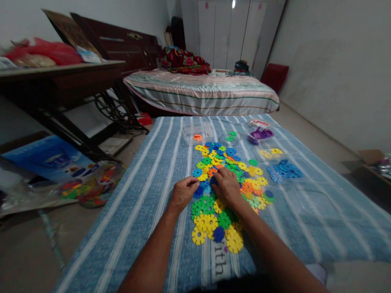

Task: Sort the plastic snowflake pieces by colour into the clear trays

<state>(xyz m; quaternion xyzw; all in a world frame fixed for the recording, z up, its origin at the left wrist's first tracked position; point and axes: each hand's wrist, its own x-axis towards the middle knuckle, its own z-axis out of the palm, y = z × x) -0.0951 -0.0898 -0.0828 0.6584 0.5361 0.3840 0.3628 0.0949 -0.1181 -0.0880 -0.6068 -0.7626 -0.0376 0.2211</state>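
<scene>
A pile of plastic snowflake discs [204, 204] in yellow, green, blue and orange is spread over the striped cloth. At its left edge is my left hand [184, 193], thumb and fingertips pressed together beside some blue discs [198, 191]. Whether anything sits in that pinch is too small to tell. My right hand [226, 185] reaches over the middle of the pile with its fingers bent downward. A dark blue disc [214, 180] shows between its thumb and forefinger, next to an orange disc [212, 172]. The palm hides the discs below it.
Clear plastic boxes stand beyond and right of the pile, holding orange discs [198, 137], green discs [232, 136], purple discs [261, 134], yellow discs [271, 153] and blue discs [287, 169]. A transparent lid [317, 203] lies at right. Behind the table is a bed [201, 93].
</scene>
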